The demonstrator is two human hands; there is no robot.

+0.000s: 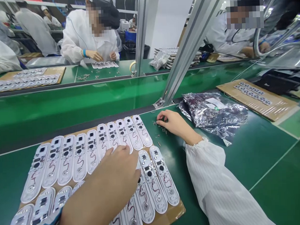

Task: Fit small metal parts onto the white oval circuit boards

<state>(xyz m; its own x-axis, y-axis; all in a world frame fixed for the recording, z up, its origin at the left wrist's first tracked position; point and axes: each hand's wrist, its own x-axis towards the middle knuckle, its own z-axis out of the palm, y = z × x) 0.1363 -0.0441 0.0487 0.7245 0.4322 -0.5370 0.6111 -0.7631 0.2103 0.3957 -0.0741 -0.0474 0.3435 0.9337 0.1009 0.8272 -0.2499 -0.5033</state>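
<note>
The left hand (110, 179) lies palm down across the white oblong circuit boards (79, 157), fingers stretched out and touching them, with nothing visibly held. The boards sit in tight rows on a brown cardboard sheet (174, 213), each showing dark chips and thin red wires, and some run out of view at the bottom edge. The right hand (173, 123) is curled over a loose scatter of small metal parts (160, 128) on the green desk (265, 161), fingertips down among them — whether it pinches one, you cannot tell. Its white striped sleeve (216, 179) reaches toward the bottom of the view.

Just beside that hand lies a crumpled foil bag (214, 115) with a white label. Farther right, a second cardboard sheet (257, 99) carries a row of similar white pieces. An aluminium upright (184, 55) rises from the desk's far edge — beyond it, a co-worker (88, 39) in a white coat works with both hands near more boards (105, 64)
</note>
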